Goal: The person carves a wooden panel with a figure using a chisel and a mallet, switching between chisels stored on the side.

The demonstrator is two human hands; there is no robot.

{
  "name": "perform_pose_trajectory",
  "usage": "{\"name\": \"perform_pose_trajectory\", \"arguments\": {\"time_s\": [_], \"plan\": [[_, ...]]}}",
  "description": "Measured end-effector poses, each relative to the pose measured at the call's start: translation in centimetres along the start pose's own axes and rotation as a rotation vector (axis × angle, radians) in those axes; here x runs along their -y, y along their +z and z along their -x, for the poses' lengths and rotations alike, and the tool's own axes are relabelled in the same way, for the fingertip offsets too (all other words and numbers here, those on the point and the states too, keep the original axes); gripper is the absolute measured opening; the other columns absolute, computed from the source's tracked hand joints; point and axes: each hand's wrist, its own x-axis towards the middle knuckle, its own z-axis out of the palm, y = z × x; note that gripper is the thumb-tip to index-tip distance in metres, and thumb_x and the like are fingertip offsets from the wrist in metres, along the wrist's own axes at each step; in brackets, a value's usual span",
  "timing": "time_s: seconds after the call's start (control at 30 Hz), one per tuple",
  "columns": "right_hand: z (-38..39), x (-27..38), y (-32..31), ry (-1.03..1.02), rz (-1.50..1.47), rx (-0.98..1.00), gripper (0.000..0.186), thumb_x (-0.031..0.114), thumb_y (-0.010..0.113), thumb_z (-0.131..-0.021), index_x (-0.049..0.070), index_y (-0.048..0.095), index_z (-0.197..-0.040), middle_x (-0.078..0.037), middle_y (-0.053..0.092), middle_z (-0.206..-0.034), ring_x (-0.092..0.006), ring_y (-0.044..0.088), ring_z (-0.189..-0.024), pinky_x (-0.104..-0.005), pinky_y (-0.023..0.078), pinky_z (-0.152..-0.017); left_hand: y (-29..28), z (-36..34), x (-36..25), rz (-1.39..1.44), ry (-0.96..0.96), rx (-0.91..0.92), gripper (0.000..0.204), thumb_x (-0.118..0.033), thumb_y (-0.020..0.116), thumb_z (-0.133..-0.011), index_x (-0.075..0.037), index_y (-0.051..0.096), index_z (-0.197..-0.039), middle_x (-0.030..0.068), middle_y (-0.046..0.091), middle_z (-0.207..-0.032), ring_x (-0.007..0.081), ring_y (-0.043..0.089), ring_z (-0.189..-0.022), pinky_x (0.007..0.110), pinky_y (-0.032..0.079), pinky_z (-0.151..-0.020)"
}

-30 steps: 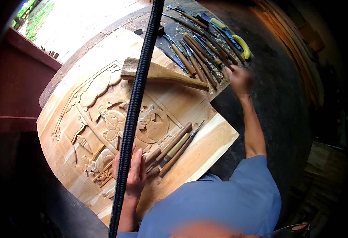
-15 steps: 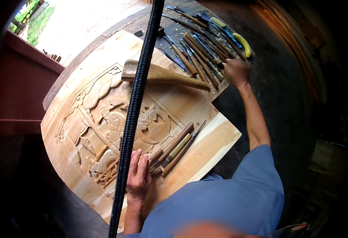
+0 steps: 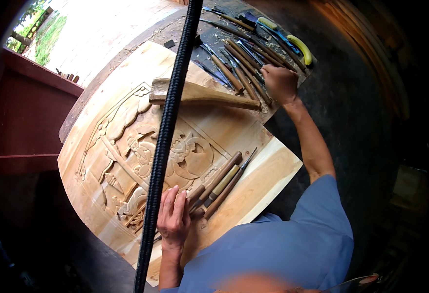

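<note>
The right hand [image 3: 280, 83] is up at the near right end of a row of long tools [image 3: 238, 58] on the table [image 3: 80, 108]. Most of the tools lie slantwise, with their wooden handles down toward the person and their metal ends up and to the left. So the row lies up and to the left of the right fingers, and the handle ends are the part closest to them. The right hand is much nearer to this row than the left hand [image 3: 174, 222] is. The right fingers are curled in close, right by the handles, but I cannot tell if they hold one. The left hand is low on the big carved board [image 3: 214, 113], its fingers bent and close together. It is just beside a bunch of carving tools [image 3: 223, 181] that slant up to the right. I cannot tell if it holds anything, as a black cord [image 3: 168, 117] runs close past it. A wooden mallet [image 3: 207, 94] lies across the board, between the carving and the row. A brush [image 3: 267, 22] and a yellow curved thing [image 3: 300, 48] lie past the right hand.
</note>
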Motion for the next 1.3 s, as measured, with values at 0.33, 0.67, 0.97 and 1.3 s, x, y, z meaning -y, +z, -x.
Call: {"name": "perform_pose_trajectory", "arguments": {"time_s": [0.33, 0.67, 0.97, 1.3], "plan": [[0.2, 1.5, 1.9, 0.023, -0.205, 0.239, 0.015, 0.032, 0.084, -0.092, 0.018, 0.086, -0.097, -0.012, 0.079, -0.084, -0.0326, 0.079, -0.079, -0.0432, 0.062, -0.074, 0.2, 0.5, 0.4, -0.011, 0.004, 0.041, 0.022, -0.005, 0.082, -0.091, -0.004, 0.079, -0.112, 0.0125, 0.079, -0.116, 0.0346, 0.075, -0.109, 0.047, 0.059, -0.095], [-2.1, 4.9, 0.8, 0.056, -0.298, 0.316, 0.022, 0.04, 0.08, -0.093, 0.019, 0.085, -0.097, -0.013, 0.079, -0.086, -0.0341, 0.078, -0.082, -0.0454, 0.061, -0.079, 0.9, 0.9, -0.1, 0.03, 0.057, 0.094, 0.022, -0.011, 0.083, -0.09, -0.004, 0.079, -0.111, 0.0129, 0.078, -0.112, 0.0331, 0.074, -0.107, 0.047, 0.06, -0.093], [-3.4, 6.8, 2.5, -0.011, -0.159, 0.422, 0.034, 0.048, 0.083, -0.09, 0.014, 0.086, -0.089, -0.013, 0.08, -0.087, -0.0344, 0.079, -0.082, -0.0456, 0.061, -0.078, 1.1, 1.0, -0.6, 0.036, 0.064, 0.121, 0.022, -0.008, 0.085, -0.088, -0.004, 0.079, -0.109, 0.0121, 0.079, -0.112, 0.0332, 0.075, -0.105, 0.046, 0.06, -0.087], [-6.0, 7.8, 3.6, 0.027, -0.17, 0.333, 0.033, 0.047, 0.075, -0.098, 0.015, 0.084, -0.093, -0.014, 0.081, -0.094, -0.0369, 0.079, -0.089, -0.0518, 0.062, -0.081, 0.9, 0.1, -1.1, 0.064, 0.075, 0.105, 0.022, -0.008, 0.083, -0.089, -0.003, 0.079, -0.11, 0.0123, 0.078, -0.109, 0.0331, 0.075, -0.103, 0.045, 0.061, -0.086]]}}
